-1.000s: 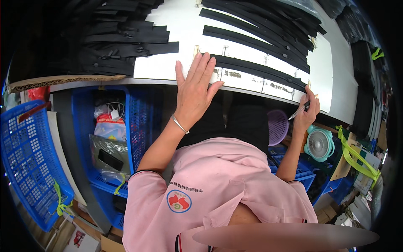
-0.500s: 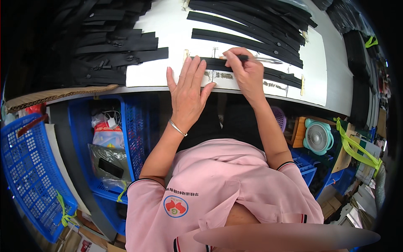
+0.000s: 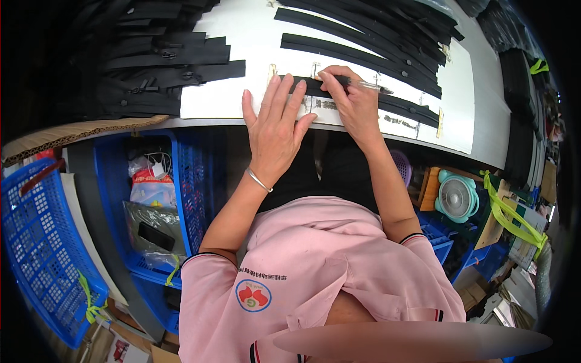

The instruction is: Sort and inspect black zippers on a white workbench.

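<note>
My left hand (image 3: 272, 136) lies spread on the left end of a black zipper strip (image 3: 408, 109), its fingertips reaching across the tape. In my right hand (image 3: 358, 112) is a pen (image 3: 367, 85) with a dark grip and a clear barrel, pinched between thumb and fingers. Its tip end is over the strip's upper edge, beside an ink mark on the white board (image 3: 209, 91); my fingers partly hide the tip. The strip runs along the board's near side, between yellowish tape pieces at both ends.
More zipper strips (image 3: 363, 57) lie further back on the board. A heap of zippers with sliders (image 3: 175, 75) covers the table's left side. Cardboard (image 3: 78, 133) lines the front edge there. Below are blue baskets (image 3: 187, 199) and a small fan (image 3: 457, 196).
The whole view has shifted slightly. The pen's back end has swung a little nearer my right hand. My left hand stays spread on the strip.
</note>
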Available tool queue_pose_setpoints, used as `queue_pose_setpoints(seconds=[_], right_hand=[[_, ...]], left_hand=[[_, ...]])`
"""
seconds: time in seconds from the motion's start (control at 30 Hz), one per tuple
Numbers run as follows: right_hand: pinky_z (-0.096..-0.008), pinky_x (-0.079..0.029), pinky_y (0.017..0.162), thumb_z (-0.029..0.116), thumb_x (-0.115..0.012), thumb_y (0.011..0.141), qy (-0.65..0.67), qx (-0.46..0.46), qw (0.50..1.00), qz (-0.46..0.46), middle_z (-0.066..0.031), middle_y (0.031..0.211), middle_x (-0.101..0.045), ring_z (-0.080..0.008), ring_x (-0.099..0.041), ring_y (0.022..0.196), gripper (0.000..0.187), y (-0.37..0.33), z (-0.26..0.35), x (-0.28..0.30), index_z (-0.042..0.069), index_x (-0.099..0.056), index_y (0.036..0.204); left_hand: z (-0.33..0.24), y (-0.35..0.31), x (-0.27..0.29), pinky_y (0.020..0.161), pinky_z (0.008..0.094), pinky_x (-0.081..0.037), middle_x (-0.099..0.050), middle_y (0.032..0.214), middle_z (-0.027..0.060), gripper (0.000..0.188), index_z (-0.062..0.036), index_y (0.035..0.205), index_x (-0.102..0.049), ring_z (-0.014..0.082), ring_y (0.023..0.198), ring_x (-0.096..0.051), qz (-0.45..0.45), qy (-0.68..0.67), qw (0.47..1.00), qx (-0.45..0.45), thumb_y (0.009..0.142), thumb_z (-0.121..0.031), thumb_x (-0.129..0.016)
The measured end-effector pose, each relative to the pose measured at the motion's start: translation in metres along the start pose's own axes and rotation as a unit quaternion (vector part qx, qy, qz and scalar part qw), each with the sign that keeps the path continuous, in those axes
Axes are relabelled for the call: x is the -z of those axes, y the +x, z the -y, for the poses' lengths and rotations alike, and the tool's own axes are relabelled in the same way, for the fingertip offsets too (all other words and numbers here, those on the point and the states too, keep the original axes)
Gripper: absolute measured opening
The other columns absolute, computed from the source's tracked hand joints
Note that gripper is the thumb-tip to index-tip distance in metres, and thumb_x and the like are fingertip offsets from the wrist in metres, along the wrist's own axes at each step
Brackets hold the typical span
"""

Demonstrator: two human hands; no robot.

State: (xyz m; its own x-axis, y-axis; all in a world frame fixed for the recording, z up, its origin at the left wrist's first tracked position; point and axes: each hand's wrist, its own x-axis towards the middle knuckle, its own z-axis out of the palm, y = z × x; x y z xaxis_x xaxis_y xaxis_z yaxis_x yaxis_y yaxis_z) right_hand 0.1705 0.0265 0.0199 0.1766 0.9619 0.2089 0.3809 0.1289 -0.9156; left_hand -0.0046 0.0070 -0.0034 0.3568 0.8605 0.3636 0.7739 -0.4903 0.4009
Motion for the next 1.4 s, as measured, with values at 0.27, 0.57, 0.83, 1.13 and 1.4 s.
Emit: queue_pose_setpoints(seconds=[0.27,0.57,0.83,1.13,1.4], right_hand=[[-0.0248,-0.046,0.054,0.014,-0.068,0.098,0.008,-0.001,0.998,0.063,-0.0040,0.087,-0.076,-0.0090,-0.062,0.060,0.022,-0.002,-0.006,0.008,-0.005,-0.073,0.088],[-0.0234,-0.047,0.057,0.014,-0.066,0.099,0.018,-0.005,0.997,0.076,-0.0045,0.082,-0.074,-0.0079,-0.060,0.062,0.022,-0.003,-0.007,0.011,-0.003,-0.074,0.088],[-0.0228,-0.044,0.054,0.009,-0.064,0.099,-0.016,0.001,0.992,-0.126,-0.0016,0.074,-0.071,-0.0044,-0.059,0.059,0.019,-0.019,-0.010,0.072,-0.002,-0.073,0.087],[-0.0250,-0.040,0.051,0.010,-0.066,0.097,-0.055,-0.023,0.989,-0.139,-0.0021,0.083,-0.073,-0.0056,-0.057,0.055,0.026,-0.020,-0.030,0.083,-0.009,-0.068,0.080],[-0.0261,-0.041,0.051,0.009,-0.067,0.096,-0.071,-0.001,0.989,-0.128,-0.0038,0.082,-0.072,-0.0074,-0.056,0.054,0.024,-0.020,-0.032,0.081,-0.009,-0.066,0.080]], left_hand=[[0.000,0.000,0.000,0.122,0.0580,-0.013,-0.054,0.149,0.0061,0.058,-0.0160,0.146,-0.057,0.0235,0.144,-0.044,-0.001,0.006,1.000,-0.002,0.094,-0.038,-0.070],[-0.001,0.001,-0.002,0.122,0.0579,-0.013,-0.054,0.148,0.0055,0.058,-0.0166,0.146,-0.058,0.0237,0.144,-0.044,0.003,0.002,1.000,-0.008,0.093,-0.036,-0.071],[0.000,-0.001,-0.003,0.123,0.0557,-0.011,-0.054,0.150,0.0051,0.056,-0.0172,0.146,-0.058,0.0241,0.146,-0.042,0.001,0.004,1.000,-0.004,0.094,-0.030,-0.072],[-0.002,0.001,-0.001,0.123,0.0577,-0.009,-0.053,0.151,0.0068,0.055,-0.0154,0.146,-0.058,0.0257,0.148,-0.041,0.011,0.000,1.000,-0.005,0.095,-0.030,-0.072],[-0.032,0.015,-0.006,0.124,0.0542,-0.014,-0.056,0.149,0.0083,0.041,-0.0138,0.137,-0.066,0.0272,0.144,-0.045,-0.018,-0.105,0.994,-0.018,0.096,-0.017,-0.068]])
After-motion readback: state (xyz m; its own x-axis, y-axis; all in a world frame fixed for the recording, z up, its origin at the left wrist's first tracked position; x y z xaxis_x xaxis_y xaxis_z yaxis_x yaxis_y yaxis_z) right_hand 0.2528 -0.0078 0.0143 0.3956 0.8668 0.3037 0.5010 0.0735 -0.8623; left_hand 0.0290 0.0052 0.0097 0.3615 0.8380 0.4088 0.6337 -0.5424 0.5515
